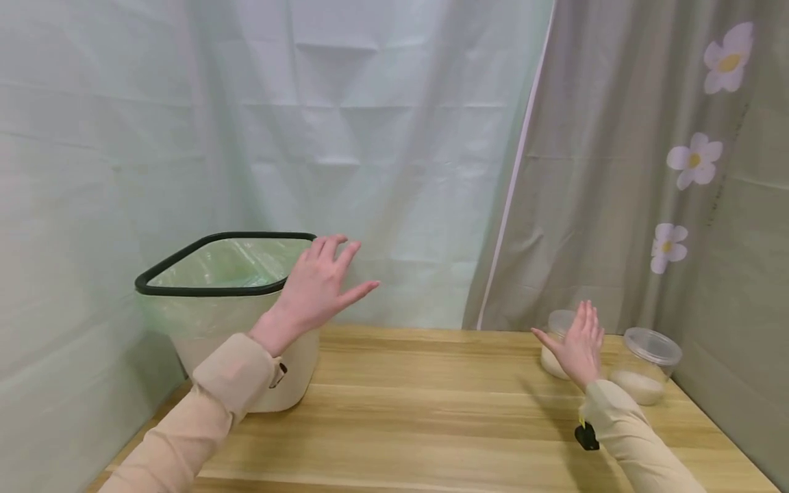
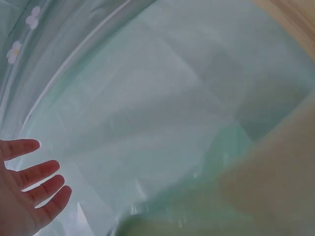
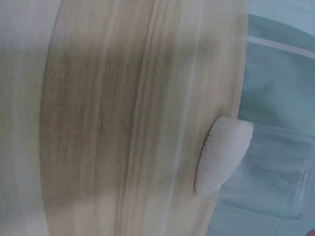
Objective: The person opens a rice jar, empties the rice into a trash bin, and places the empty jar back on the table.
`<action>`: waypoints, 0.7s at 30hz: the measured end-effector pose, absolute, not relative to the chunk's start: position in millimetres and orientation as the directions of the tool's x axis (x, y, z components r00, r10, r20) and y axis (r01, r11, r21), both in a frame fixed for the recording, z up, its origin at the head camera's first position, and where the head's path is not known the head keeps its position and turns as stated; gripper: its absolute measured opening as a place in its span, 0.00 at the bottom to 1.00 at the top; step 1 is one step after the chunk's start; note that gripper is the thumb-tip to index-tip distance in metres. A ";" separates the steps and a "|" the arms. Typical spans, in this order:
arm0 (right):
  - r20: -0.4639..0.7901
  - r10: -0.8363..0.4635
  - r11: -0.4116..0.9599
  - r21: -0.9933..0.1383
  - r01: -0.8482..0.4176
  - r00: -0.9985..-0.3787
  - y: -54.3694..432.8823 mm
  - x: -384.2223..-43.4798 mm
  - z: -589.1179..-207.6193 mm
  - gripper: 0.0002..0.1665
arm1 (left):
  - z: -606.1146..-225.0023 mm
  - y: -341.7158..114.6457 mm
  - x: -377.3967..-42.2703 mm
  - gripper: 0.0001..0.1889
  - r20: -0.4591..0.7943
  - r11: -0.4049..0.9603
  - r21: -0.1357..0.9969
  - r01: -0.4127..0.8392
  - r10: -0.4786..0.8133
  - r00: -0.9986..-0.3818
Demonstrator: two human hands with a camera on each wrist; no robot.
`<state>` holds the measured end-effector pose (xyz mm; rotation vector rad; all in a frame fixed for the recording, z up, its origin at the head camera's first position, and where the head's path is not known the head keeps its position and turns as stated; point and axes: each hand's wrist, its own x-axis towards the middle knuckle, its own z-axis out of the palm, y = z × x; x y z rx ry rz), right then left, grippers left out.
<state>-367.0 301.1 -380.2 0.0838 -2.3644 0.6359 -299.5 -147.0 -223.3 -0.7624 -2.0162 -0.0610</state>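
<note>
The left hand point(image 1: 311, 284) is raised, fingers spread and ungripping, the bin point(image 1: 302, 373) below and left of them. The right hand point(image 1: 579, 349) holds nothing, fingers straight, thumb out, one jar point(image 1: 552, 363) left of them, another point(image 1: 641, 383) right.

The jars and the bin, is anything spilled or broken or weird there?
No, nothing stands out. The left jar, partly behind the right hand, and the right jar stand upright. I see no spill on the table. The bin stands upright too, and no damage shows.
</note>
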 end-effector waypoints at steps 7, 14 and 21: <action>0.592 0.186 0.834 -0.518 -0.193 -0.784 304.1 -364.9 -385.6 0.70 | -212.4 -169.5 -286.4 0.41 0.799 0.828 -0.258 0.498 0.473 -0.373; 0.562 0.289 0.801 -0.585 -0.126 -0.775 306.8 -365.6 -390.7 0.72 | -203.6 -193.7 -274.6 0.41 0.815 0.836 -0.261 0.483 0.459 -0.355; 0.507 0.371 0.725 -0.681 -0.098 -0.778 302.0 -364.9 -392.9 0.74 | -201.8 -223.2 -269.7 0.38 0.812 0.877 -0.223 0.427 0.409 -0.417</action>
